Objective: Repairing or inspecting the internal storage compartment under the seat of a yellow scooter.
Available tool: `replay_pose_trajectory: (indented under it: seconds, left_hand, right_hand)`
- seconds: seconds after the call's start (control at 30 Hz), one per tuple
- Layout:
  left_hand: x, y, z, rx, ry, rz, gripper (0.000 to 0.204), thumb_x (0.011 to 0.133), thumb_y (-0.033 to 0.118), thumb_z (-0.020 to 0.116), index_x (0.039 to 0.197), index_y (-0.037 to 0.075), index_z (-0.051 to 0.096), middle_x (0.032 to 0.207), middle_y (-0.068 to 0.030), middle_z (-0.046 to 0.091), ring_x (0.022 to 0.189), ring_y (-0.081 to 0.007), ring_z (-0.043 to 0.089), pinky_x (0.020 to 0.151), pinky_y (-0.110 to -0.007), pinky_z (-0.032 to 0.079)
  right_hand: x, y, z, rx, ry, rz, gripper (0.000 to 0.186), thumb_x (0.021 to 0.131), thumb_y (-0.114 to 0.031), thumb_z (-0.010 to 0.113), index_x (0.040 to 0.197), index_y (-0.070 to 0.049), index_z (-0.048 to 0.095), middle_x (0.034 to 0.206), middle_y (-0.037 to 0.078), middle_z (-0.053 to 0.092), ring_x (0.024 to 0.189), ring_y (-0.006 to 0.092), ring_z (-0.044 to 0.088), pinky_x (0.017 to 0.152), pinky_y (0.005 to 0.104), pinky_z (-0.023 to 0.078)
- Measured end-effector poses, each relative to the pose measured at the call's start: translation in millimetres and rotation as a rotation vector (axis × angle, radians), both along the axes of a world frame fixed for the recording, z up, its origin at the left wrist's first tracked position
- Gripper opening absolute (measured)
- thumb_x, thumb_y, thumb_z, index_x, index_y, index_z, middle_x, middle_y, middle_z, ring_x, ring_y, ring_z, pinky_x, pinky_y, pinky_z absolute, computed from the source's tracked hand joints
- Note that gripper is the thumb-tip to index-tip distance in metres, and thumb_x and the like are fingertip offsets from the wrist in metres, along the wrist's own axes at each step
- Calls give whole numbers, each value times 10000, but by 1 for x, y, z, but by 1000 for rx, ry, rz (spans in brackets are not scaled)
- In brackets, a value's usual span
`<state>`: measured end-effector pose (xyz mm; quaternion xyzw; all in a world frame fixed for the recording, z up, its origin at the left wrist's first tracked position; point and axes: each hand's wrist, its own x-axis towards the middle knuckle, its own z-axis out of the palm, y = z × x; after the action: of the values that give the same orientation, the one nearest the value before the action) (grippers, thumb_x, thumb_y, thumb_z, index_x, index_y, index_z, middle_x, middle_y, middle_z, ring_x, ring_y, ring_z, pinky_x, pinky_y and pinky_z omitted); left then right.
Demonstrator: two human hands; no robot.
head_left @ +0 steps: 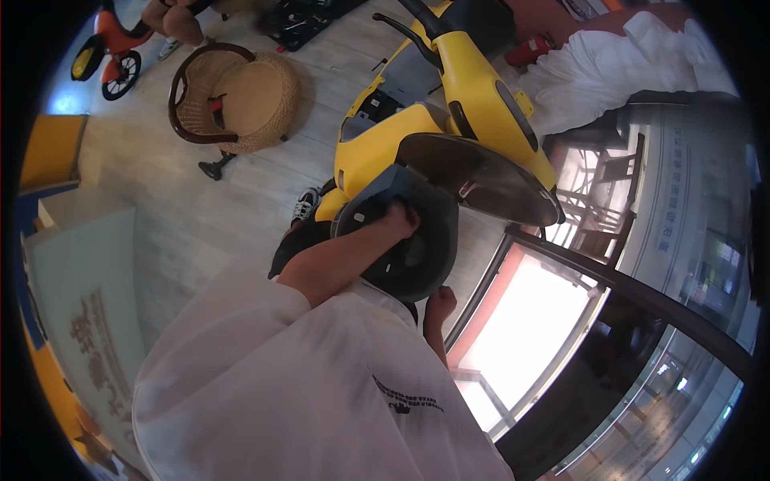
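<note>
A yellow scooter (373, 152) stands in front of me, with its dark oval seat lid (489, 178) tipped up. Under the lid is a dark grey storage bucket (445, 240). My left hand (401, 220) reaches inside the bucket with its fingers curled. Whatever it may hold is hidden. Small light patches show on the bucket's inner wall near that hand. My right hand (440, 305) is closed low beside the bucket's near right edge. I cannot make out what, if anything, is in it.
A wicker chair (257, 100) with a red and black object on it stands left. Beyond lies an open black tool case (309, 22). A person's legs (183, 22) and an orange bike (120, 36) are far left. Right are white cloth (618, 64), a fire extinguisher (529, 51) and dark-framed glass (634, 293).
</note>
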<state>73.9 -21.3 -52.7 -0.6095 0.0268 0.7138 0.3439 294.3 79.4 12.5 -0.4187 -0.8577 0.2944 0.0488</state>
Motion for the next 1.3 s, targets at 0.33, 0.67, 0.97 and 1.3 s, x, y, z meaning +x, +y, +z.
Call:
replay_pose_trajectory:
  seconds: [0.33, 0.67, 0.97, 1.3]
  left_hand:
    - [-5, -3, -17, 58, -122, 36, 160, 826, 256, 396, 703, 157, 422, 599, 23, 426, 456, -95, 428, 438, -219, 390]
    - [1, -1, -4, -31, 58, -70, 192, 831, 201, 326, 659, 142, 388, 559, 11, 374, 438, -99, 362, 402, -200, 314]
    - [7, -3, 11, -81, 157, -74, 197, 839, 226, 348, 693, 113, 417, 570, -7, 414, 448, -114, 390, 416, -232, 367]
    - [16, -3, -12, -249, 156, -306, 152, 819, 186, 388, 716, 95, 452, 575, -46, 490, 407, -150, 439, 364, -267, 383]
  right_hand:
    - [-9, -8, 11, -37, 95, -46, 230, 654, -141, 599, 534, 0, 463, 456, 84, 434, 447, 156, 379, 460, 325, 338]
    - [-10, -8, 10, -32, 20, -77, 248, 643, -187, 603, 538, -8, 467, 458, 82, 427, 454, 159, 392, 465, 324, 336]
    - [-7, -6, 3, -16, 79, -58, 212, 644, -145, 573, 540, 1, 460, 443, 82, 395, 454, 126, 366, 445, 317, 309]
    - [-4, -9, 10, -27, 26, -104, 245, 637, -186, 595, 533, -12, 459, 455, 88, 411, 447, 168, 385, 458, 332, 328]
